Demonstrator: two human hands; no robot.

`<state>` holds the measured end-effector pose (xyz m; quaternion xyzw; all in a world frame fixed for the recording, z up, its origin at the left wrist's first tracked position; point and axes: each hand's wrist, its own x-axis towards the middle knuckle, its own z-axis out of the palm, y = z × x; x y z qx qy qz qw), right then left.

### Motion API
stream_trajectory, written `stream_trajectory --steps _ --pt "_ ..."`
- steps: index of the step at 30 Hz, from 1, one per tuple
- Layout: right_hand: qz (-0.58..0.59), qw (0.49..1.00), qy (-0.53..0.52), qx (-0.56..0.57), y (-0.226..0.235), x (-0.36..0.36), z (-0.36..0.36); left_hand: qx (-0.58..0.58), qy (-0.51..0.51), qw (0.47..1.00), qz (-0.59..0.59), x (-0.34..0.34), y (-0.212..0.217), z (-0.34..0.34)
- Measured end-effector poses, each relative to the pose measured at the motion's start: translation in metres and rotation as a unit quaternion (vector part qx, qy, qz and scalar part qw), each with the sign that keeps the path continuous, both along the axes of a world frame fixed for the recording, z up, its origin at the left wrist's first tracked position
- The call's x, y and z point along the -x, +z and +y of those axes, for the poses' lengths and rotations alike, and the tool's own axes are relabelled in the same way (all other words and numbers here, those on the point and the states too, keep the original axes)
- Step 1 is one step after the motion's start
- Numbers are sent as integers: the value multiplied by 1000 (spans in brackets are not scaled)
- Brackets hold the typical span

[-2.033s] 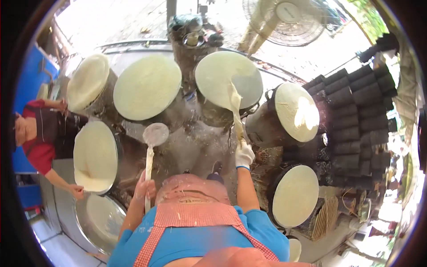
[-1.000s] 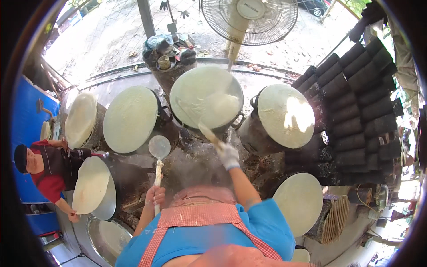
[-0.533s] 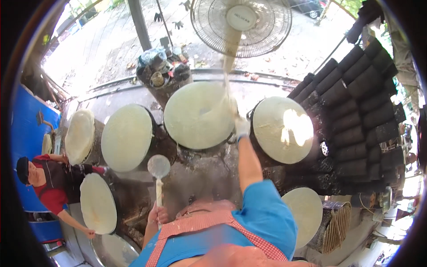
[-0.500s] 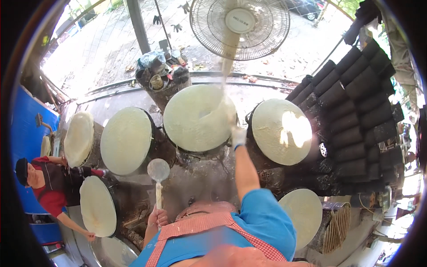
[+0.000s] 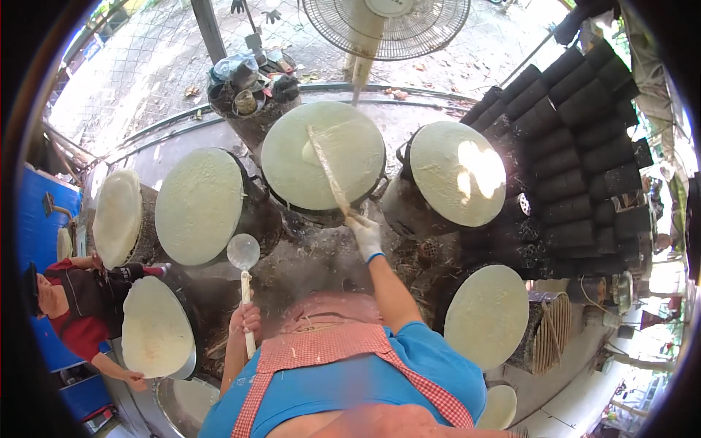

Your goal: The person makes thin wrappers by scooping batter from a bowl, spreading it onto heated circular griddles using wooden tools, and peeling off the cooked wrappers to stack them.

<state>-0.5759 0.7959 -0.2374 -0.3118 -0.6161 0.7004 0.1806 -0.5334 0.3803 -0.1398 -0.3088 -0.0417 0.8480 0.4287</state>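
Observation:
My right hand, in a white glove, grips the near end of a long flat wooden stick. The stick slants away from me to the left, over the middle round griddle, which is covered with a pale batter sheet. A small paler patch of batter shows beside the stick. My bare left hand is closed around the light handle of a ladle, held bowl-up in front of my left side, clear of the griddles.
Batter-covered griddles stand at the left and right, with another near my right elbow. A co-worker handles a pale sheet at far left. Dark cylinders are stacked at right. A fan stands beyond the griddles.
My gloved right hand has come back toward me and left, and the stick, blurred before, now lies slanted over the griddle. The surroundings have shifted up in the view. My left hand still holds the ladle.

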Motion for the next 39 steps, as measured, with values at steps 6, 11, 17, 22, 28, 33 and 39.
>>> stream_trajectory --steps 6,11,17,22,28,33,39 --pt "-237 934 -64 -259 35 39 102 16 -25 999 -12 8 12 -2" --pt "-139 757 122 -627 32 42 92 -41 -47 998 -18 49 -21 11" --pt "-208 759 31 -616 30 -2 111 47 -88 986 133 146 -47 65" --pt "-187 732 77 -651 44 -36 74 196 -93 971 98 189 -7 149" --pt "-283 704 44 -650 13 -78 20 409 -112 861 280 160 3 214" --pt "-150 780 23 -608 26 -68 -44 167 -134 973 90 156 -8 205" --pt "-49 744 37 -666 58 -104 -46 225 -181 954 85 97 15 101"
